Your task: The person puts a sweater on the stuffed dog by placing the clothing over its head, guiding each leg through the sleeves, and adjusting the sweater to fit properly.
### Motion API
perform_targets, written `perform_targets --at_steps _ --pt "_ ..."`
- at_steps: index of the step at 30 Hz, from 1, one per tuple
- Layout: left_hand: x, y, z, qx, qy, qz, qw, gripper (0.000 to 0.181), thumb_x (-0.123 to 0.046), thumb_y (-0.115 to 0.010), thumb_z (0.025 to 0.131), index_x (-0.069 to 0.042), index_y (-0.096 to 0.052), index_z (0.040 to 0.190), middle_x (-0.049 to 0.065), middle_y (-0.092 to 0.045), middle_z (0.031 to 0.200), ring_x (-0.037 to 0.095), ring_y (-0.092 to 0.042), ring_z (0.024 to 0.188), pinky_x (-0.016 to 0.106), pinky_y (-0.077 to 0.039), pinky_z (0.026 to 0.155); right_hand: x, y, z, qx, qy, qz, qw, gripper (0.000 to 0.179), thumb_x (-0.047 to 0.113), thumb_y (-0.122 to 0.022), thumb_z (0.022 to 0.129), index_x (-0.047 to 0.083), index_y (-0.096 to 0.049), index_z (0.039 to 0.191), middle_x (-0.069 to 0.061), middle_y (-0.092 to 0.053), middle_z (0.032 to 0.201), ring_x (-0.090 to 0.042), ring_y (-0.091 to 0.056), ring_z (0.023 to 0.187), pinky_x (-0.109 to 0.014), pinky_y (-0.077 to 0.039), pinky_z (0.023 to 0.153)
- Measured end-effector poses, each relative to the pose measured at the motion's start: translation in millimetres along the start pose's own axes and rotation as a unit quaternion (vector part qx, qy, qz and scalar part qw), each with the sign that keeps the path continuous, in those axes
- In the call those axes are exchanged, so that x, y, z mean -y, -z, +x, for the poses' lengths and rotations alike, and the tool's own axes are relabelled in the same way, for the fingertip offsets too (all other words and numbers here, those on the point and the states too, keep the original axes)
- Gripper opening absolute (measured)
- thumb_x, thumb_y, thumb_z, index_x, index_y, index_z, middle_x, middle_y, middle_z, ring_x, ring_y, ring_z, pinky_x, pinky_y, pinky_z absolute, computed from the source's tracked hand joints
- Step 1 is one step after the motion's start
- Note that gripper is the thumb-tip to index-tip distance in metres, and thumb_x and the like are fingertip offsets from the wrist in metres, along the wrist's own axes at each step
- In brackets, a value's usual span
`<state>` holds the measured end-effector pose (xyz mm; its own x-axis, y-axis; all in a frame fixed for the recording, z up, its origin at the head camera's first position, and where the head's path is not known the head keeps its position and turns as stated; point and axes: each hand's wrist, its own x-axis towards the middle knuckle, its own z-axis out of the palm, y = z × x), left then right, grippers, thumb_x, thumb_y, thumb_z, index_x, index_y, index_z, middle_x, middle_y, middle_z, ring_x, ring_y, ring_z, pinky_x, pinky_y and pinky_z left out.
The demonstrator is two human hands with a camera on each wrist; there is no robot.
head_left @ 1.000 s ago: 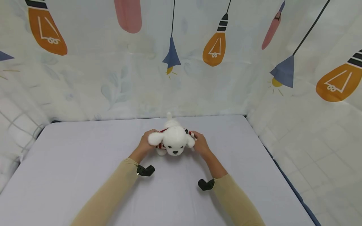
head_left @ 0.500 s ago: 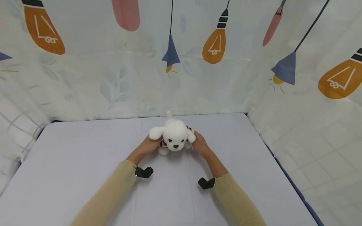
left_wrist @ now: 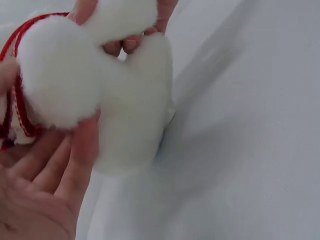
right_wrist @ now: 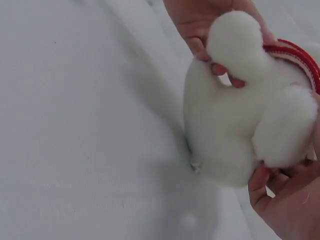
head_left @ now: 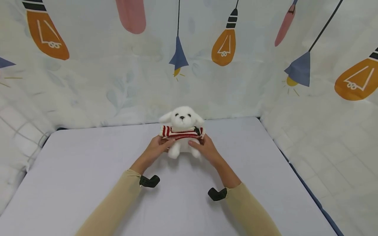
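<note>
Two hands (head_left: 154,149) (head_left: 209,151) gripping plush dog (head_left: 183,122), upright, striped sweater (head_left: 180,134); seemingly touching table (head_left: 88,160)

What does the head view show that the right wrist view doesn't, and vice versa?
Only the head view: the face of the plush dog, the patterned backdrop, tan sleeves and black wrist devices.

Only the right wrist view: fingers of the left hand showing between a white limb and the body.

Both: the dog, its red-and-white top, the left hand, the right hand and the white tabletop.
</note>
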<state>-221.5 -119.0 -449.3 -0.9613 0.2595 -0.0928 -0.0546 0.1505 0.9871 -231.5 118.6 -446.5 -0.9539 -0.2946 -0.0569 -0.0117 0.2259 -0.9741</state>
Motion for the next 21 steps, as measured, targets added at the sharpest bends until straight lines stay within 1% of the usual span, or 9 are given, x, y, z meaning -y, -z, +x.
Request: perform_targets --at_steps 2,5,7,9,12,14,17,19,21 --pt "-0.4 1.0 -1.7 -0.027 -0.022 0.018 0.9992 0.058 -0.037 -0.066 0.091 -0.009 -0.044 0.136 0.017 -0.060 0.126 0.017 -0.063 0.101 0.030 -0.055 0.079 2 -2 1.6 -0.014 -0.002 0.003 0.9999 0.061 0.027 -0.069 0.089 0.013 -0.042 0.142 -0.010 -0.053 0.140 -0.025 -0.052 0.128 -0.042 -0.044 0.104" --pt "-2.6 1.0 -4.9 -0.106 -0.063 0.074 0.9896 0.067 -0.038 -0.075 0.083 -0.011 -0.041 0.135 0.013 -0.059 0.121 0.021 -0.064 0.097 0.028 -0.054 0.075 4 -6 2.9 -0.046 -0.019 0.002 0.9988 0.059 0.033 -0.069 0.089 0.016 -0.046 0.140 -0.007 -0.056 0.137 -0.023 -0.056 0.123 -0.038 -0.048 0.098" --pt "-4.5 1.0 -6.1 -0.167 -0.094 0.111 0.9753 0.069 -0.035 -0.079 0.079 -0.011 -0.042 0.132 0.010 -0.058 0.115 0.023 -0.063 0.094 0.027 -0.053 0.074 5 -9 3.2 -0.061 -0.024 0.004 0.9978 0.058 0.036 -0.070 0.088 0.019 -0.047 0.138 -0.006 -0.059 0.134 -0.022 -0.058 0.119 -0.036 -0.050 0.095" --pt "-6.8 0.5 -6.7 -0.216 -0.131 0.149 0.9560 0.065 -0.030 -0.082 0.077 -0.010 -0.046 0.128 0.008 -0.057 0.113 0.022 -0.061 0.092 0.027 -0.051 0.071 6 -11 3.2 -0.070 -0.020 0.003 0.9973 0.057 0.038 -0.070 0.088 0.020 -0.048 0.137 -0.005 -0.061 0.131 -0.021 -0.060 0.116 -0.036 -0.051 0.092" --pt "-8.2 -1.5 -4.6 -0.252 -0.189 0.185 0.9310 0.052 -0.021 -0.083 0.076 -0.009 -0.055 0.117 0.007 -0.056 0.110 0.021 -0.059 0.090 0.026 -0.049 0.067 6 -11 3.6 -0.073 -0.012 -0.002 0.9972 0.057 0.039 -0.069 0.087 0.020 -0.048 0.137 -0.005 -0.061 0.130 -0.021 -0.061 0.114 -0.036 -0.052 0.091" --pt "-8.9 -3.9 -3.3 -0.256 -0.221 0.201 0.9196 0.042 -0.018 -0.082 0.076 -0.009 -0.060 0.111 0.007 -0.056 0.111 0.019 -0.058 0.088 0.025 -0.048 0.064 7 -9 3.7 -0.079 -0.014 -0.008 0.9967 0.056 0.040 -0.070 0.087 0.021 -0.049 0.136 -0.005 -0.062 0.129 -0.021 -0.061 0.114 -0.037 -0.052 0.091" --pt "-8.4 -6.9 -2.1 -0.252 -0.241 0.197 0.9165 0.030 -0.015 -0.079 0.080 -0.011 -0.065 0.106 0.006 -0.061 0.109 0.017 -0.058 0.084 0.023 -0.047 0.061 7 -6 3.9 -0.079 -0.019 -0.013 0.9966 0.054 0.039 -0.070 0.087 0.022 -0.050 0.134 -0.003 -0.061 0.131 -0.021 -0.060 0.118 -0.039 -0.050 0.095" --pt "-8.8 -7.7 -2.2 -0.252 -0.228 0.180 0.9230 0.025 -0.014 -0.077 0.082 -0.012 -0.067 0.105 0.005 -0.065 0.104 0.017 -0.060 0.079 0.022 -0.047 0.060 8 -4 4.5 -0.075 -0.020 -0.017 0.9969 0.053 0.039 -0.070 0.087 0.023 -0.051 0.134 -0.002 -0.060 0.132 -0.021 -0.058 0.120 -0.041 -0.049 0.097" --pt "-8.7 -6.8 -2.1 -0.257 -0.201 0.165 0.9305 0.022 -0.014 -0.074 0.084 -0.013 -0.067 0.105 0.004 -0.068 0.100 0.014 -0.061 0.076 0.019 -0.046 0.060 9 -4 5.7 -0.066 -0.017 -0.017 0.9975 0.053 0.040 -0.069 0.088 0.023 -0.050 0.135 -0.002 -0.059 0.134 -0.022 -0.057 0.123 -0.043 -0.048 0.099"
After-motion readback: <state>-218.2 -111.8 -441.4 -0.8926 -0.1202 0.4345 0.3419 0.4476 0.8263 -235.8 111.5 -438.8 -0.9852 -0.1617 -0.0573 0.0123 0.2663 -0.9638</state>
